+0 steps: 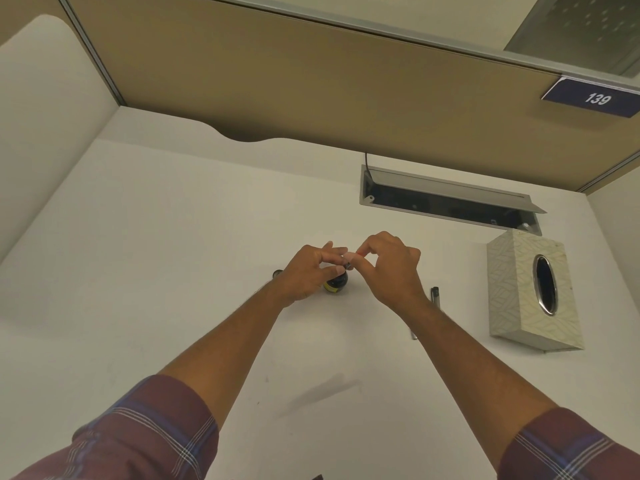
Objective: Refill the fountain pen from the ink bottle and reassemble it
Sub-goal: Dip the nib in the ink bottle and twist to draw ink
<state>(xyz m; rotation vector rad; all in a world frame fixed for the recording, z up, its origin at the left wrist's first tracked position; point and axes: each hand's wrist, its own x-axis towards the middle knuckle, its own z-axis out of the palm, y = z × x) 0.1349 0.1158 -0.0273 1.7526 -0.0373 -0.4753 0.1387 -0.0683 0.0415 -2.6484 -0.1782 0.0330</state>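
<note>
A small dark ink bottle [336,280] with a yellow label stands on the white desk [173,254], partly hidden behind my left hand [306,270]. Both hands meet just above the bottle's mouth. Between their fingertips is a small pen part [347,263], dark at the left end and pale at the right. My left hand pinches its dark end and my right hand [391,268] pinches the pale end. The bottle's dark cap [277,273] lies on the desk left of my left wrist. A dark pen piece [435,294] lies right of my right wrist, partly covered by my forearm.
A patterned tissue box [533,292] lies at the right. Behind it an open metal cable tray [450,202] is set into the desk. Beige partition walls close the back and sides.
</note>
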